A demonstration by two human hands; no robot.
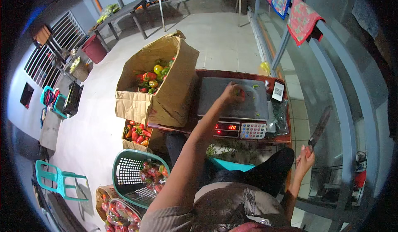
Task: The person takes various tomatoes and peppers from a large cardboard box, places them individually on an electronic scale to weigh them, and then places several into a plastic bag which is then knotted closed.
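My left hand point(233, 93) is over the grey platform of a digital scale point(215, 101), its fingers closed round a small red-and-green pepper point(239, 92) that they partly hide. Small green stem scraps point(256, 86) lie on the platform. Out to the right, my right hand point(304, 161) grips the handle of a knife point(320, 128), blade pointing up and away from me. Left of the scale, a cut-open cardboard box point(172, 103) holds red, green and yellowish peppers point(154, 75).
Below the box sits another carton of red peppers point(139, 133). A green basket point(124, 170) with bagged peppers and more bagged peppers point(120, 215) stand at lower left. A phone-like card point(278, 91) and plastic bags point(280, 118) lie right of the scale, near the railing point(331, 66).
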